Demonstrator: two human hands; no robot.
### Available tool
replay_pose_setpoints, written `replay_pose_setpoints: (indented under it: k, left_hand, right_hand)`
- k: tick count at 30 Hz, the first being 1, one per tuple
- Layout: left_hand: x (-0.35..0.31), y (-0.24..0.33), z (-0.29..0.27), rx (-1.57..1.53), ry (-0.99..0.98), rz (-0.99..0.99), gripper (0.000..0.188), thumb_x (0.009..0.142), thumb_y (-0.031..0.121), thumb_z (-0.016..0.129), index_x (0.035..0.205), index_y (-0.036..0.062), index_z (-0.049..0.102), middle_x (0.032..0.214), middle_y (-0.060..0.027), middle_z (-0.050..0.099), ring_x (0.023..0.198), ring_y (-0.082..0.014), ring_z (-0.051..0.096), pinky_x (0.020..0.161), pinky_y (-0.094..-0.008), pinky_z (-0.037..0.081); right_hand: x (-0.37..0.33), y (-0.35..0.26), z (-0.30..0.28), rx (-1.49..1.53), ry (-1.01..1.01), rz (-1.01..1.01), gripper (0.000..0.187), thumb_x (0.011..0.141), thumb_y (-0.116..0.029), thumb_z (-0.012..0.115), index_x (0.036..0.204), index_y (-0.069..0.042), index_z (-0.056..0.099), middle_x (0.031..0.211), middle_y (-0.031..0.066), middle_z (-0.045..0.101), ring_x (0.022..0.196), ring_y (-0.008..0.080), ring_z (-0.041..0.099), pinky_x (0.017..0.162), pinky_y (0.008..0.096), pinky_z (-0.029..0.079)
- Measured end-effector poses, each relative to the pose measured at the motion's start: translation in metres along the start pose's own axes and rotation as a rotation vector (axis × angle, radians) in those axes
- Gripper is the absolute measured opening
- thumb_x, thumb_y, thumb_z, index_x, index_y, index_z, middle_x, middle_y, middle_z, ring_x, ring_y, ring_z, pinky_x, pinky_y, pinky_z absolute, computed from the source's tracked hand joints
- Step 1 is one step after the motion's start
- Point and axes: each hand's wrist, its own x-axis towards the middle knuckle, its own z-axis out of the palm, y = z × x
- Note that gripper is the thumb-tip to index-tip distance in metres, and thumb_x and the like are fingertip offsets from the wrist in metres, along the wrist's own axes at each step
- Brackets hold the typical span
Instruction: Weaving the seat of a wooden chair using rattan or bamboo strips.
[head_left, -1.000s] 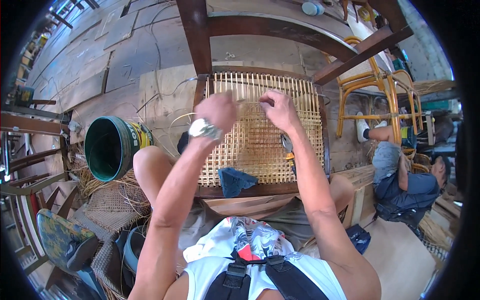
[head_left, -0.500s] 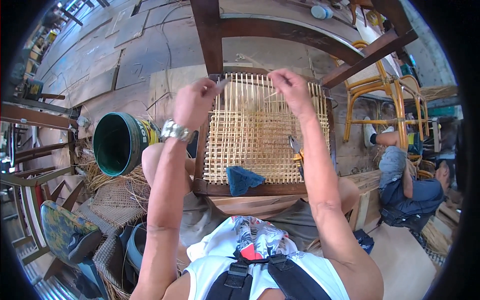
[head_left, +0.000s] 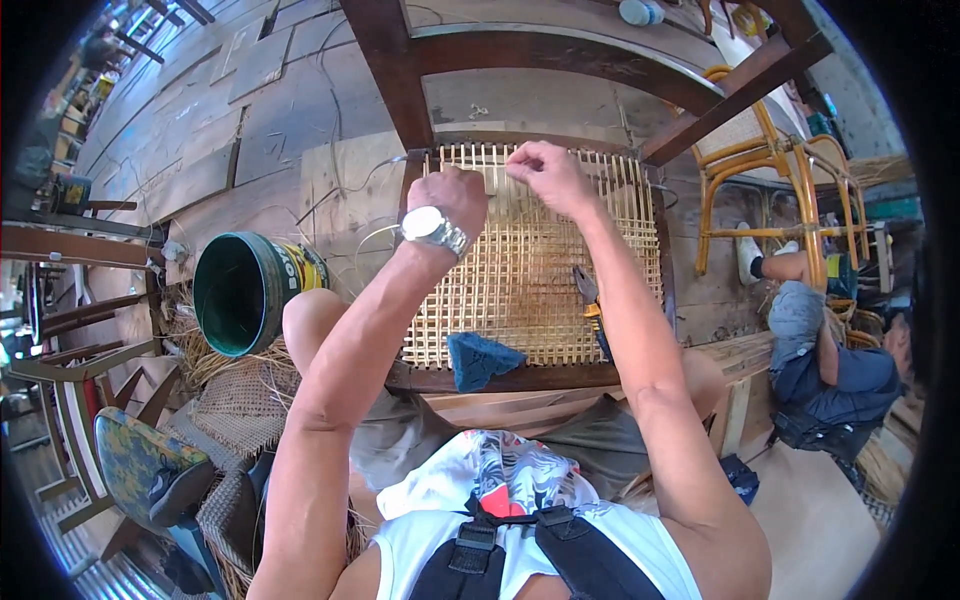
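A dark wooden chair seat frame (head_left: pixel 530 378) carries a half-open weave of pale cane strips (head_left: pixel 540 270). My left hand (head_left: pixel 452 190), wearing a watch (head_left: pixel 428 226), is closed over the weave's far left part; what its fingers hold is hidden. A thin loose strip (head_left: pixel 368 240) curves out beside that wrist. Just to the right, my right hand (head_left: pixel 556 178) pinches at a thin cane strip near the far rail. A blue cloth (head_left: pixel 482 360) lies on the seat's near edge. Pliers with dark jaws and yellow-black handles (head_left: pixel 590 300) rest on the weave, partly behind my right forearm.
A green-lined bucket (head_left: pixel 235 295) tips on its side at the left, near loose cane fibres and a camouflage-patterned seat (head_left: pixel 150 465). Dark chair legs and rails (head_left: pixel 570 55) rise beyond the seat. At right stand a rattan chair (head_left: pixel 770 190) and a seated person (head_left: pixel 830 360).
My left hand has moved right and turned, so the watch face shows. My right hand has shifted left, bringing the two hands closer. The blue cloth and pliers stay on the seat.
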Motion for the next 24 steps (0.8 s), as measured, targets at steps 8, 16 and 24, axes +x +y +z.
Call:
replay_pose_setpoints:
  k: [8,16,24]
  left_hand:
    - [-0.012,-0.019,0.033,-0.438,-0.012,-0.268,0.028,0.091,0.040,0.068,0.093,0.0139,0.076,0.079,-0.0127,0.073,0.076,-0.0325,0.072,0.067,-0.0443,0.055]
    - [-0.022,-0.019,0.033,-0.546,0.062,-0.322,0.027,0.090,0.040,0.068,0.094,0.0148,0.075,0.082,-0.0127,0.074,0.076,-0.0339,0.071,0.067,-0.0450,0.055]
    - [0.008,-0.003,0.015,-0.130,-0.029,-0.101,0.026,0.094,0.033,0.063,0.098,0.0106,0.074,0.097,-0.0131,0.075,0.085,-0.0331,0.072,0.077,-0.0467,0.058]
  right_hand:
    - [0.010,-0.012,0.017,-0.192,-0.036,0.209,0.037,0.074,-0.042,0.088,0.074,-0.010,0.068,0.073,0.0068,0.072,0.070,0.0210,0.068,0.067,0.0398,0.055]
    - [0.016,-0.010,0.019,-0.236,-0.059,0.272,0.035,0.074,-0.039,0.088,0.073,-0.010,0.068,0.070,0.0059,0.070,0.065,0.0203,0.065,0.064,0.0379,0.052]
    - [0.015,-0.006,0.013,-0.170,-0.042,0.309,0.036,0.072,-0.036,0.090,0.072,-0.009,0.067,0.073,0.0056,0.070,0.068,0.0173,0.063,0.065,0.0356,0.050]
